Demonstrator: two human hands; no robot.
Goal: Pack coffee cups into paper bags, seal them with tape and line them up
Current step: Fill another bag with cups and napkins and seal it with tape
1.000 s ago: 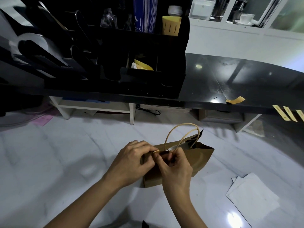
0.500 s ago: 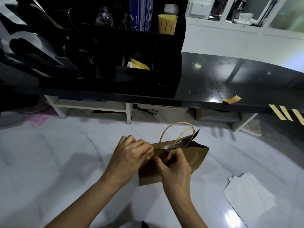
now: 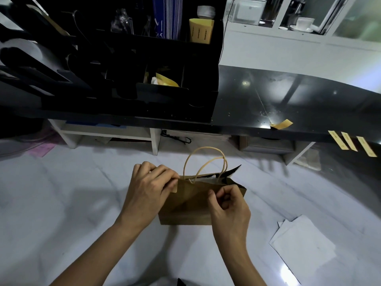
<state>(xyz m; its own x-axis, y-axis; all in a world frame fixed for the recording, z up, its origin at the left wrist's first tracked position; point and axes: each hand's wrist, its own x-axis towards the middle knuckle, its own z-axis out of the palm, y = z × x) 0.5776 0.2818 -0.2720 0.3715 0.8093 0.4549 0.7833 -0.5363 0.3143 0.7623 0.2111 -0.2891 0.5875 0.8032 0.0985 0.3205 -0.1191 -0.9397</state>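
A brown paper bag [image 3: 189, 201] with two looped cord handles [image 3: 204, 162] stands on the white floor in the middle of the head view. My left hand [image 3: 150, 190] grips the bag's top left corner, where a short strip of tape [image 3: 174, 187] sits under my fingers. My right hand [image 3: 228, 207] is in front of the bag's right side with its fingers curled; I cannot see anything held in them. The bag's mouth is partly open at the right; its contents are hidden.
A black counter [image 3: 288, 104] runs across the back with a black organiser [image 3: 144, 83] on it. Several yellow tape strips [image 3: 350, 142] hang from its front edge, one [image 3: 282, 124] lies on top. White paper sheets [image 3: 303, 246] lie on the floor at the right.
My right hand has left the bag's top left corner and moved right, in front of the bag. My left hand stays on that corner.
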